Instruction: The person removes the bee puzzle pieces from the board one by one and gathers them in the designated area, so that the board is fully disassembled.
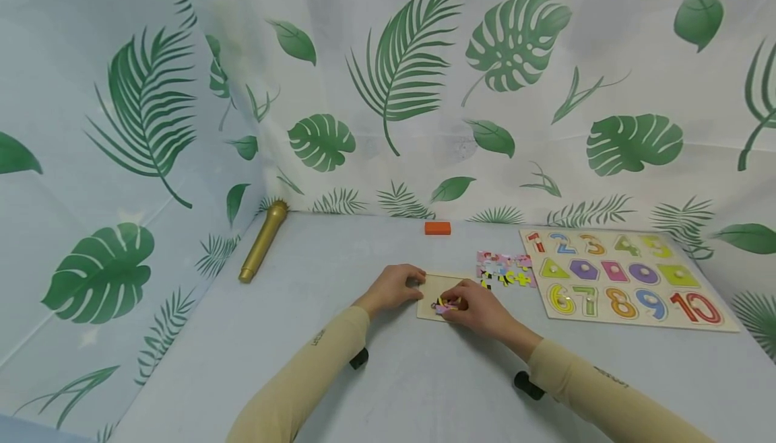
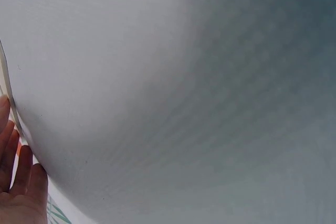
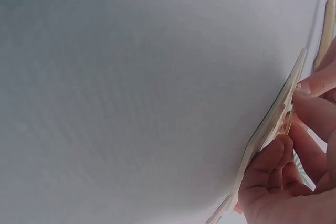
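Observation:
A small pale wooden puzzle board [image 1: 444, 283] lies on the table in front of me. My left hand [image 1: 393, 288] holds its left edge, with thumb and fingers at the corner. Over the board's lower right part, my right hand [image 1: 481, 308] pinches a pink and yellow jigsaw piece [image 1: 445, 307], whose far side the fingers hide. The right wrist view shows the board [image 3: 270, 124] edge-on, with the right hand [image 3: 283, 182] bent over it. Only the fingers of the left hand [image 2: 23, 182] appear at the rim of the left wrist view.
Several colourful jigsaw pieces [image 1: 506, 269] lie together just right of the small board. Beyond them is a large number-and-shape peg board [image 1: 627, 280]. An orange block [image 1: 438, 228] sits at the back, and a gold microphone-shaped object [image 1: 263, 241] lies at the left. Leaf-printed curtains [image 1: 376, 93] surround the table.

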### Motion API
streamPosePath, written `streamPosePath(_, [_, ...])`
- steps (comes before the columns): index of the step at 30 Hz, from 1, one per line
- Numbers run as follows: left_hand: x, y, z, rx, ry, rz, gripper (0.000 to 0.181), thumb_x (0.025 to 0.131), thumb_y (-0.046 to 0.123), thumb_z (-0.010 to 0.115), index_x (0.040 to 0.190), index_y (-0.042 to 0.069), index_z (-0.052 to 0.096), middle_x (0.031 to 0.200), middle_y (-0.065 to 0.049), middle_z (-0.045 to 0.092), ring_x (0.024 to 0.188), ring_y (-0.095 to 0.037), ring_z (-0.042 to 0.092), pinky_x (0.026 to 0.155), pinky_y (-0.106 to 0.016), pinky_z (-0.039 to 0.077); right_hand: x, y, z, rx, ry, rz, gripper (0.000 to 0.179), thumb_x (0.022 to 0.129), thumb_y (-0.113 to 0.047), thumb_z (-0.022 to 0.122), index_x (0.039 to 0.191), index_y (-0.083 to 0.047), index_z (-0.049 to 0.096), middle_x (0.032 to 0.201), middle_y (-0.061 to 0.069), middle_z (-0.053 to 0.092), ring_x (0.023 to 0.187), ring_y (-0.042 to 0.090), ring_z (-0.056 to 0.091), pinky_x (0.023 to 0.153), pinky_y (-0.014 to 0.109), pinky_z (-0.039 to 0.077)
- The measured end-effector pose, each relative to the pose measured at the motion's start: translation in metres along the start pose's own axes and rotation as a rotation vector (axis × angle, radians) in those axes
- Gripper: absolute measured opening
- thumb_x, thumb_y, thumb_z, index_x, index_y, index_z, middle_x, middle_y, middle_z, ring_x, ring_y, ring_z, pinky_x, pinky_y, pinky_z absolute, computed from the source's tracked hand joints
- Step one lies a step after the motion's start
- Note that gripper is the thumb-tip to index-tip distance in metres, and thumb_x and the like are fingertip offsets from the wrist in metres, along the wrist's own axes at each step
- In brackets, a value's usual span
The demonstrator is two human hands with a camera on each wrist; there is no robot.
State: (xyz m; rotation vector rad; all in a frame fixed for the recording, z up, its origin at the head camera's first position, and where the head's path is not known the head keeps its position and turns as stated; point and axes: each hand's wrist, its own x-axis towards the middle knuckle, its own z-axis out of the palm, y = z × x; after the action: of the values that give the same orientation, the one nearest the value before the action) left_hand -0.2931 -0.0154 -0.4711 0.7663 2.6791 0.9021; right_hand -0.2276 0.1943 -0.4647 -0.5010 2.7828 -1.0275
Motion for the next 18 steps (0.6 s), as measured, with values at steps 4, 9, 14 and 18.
streamPosePath(4, [0.0006,-0.0013,0.0001,0.011,0.004,0.017,0.029,0.086,0.013,0.076,0.113,0.005,0.071,0.128,-0.004,0.064,0.125,-0.019,0.054,0.109,-0.03,0.039,-0.0007,0.0002,-0.0003,0.009,0.005,-0.007,0.028,0.086,-0.018,0.076,0.112,-0.007,0.071,0.097,0.002,0.058,0.079,0.015,0.048,0.064,0.026,0.041])
streamPosePath(9, [0.0003,-0.0012,0.0006,0.007,0.001,0.013,0.029,0.086,0.013,0.076,0.114,0.005,0.071,0.128,-0.003,0.064,0.126,-0.019,0.054,0.109,-0.031,0.039,-0.0017,0.0008,0.0003,0.023,0.012,0.012,0.029,0.087,-0.02,0.075,0.113,-0.009,0.071,0.1,0.001,0.06,0.082,0.015,0.05,0.068,0.027,0.044])
streamPosePath(14, [-0.0004,-0.0004,0.0004,0.005,0.0,0.01,0.029,0.086,0.014,0.075,0.114,0.006,0.07,0.129,-0.003,0.064,0.126,-0.019,0.053,0.109,-0.031,0.039,-0.0025,0.0016,0.0,0.024,0.018,0.025,0.029,0.088,-0.021,0.074,0.113,-0.009,0.07,0.102,0.001,0.061,0.083,0.015,0.05,0.07,0.029,0.045])
streamPosePath(18, [-0.0006,-0.0001,0.0,0.013,0.001,0.009,0.029,0.086,0.013,0.076,0.114,0.005,0.07,0.128,-0.003,0.064,0.126,-0.019,0.054,0.109,-0.03,0.039,-0.0041,0.0029,-0.0018,0.018,0.036,0.015,0.029,0.088,-0.021,0.074,0.113,-0.009,0.07,0.104,0.002,0.062,0.083,0.015,0.051,0.069,0.029,0.045])
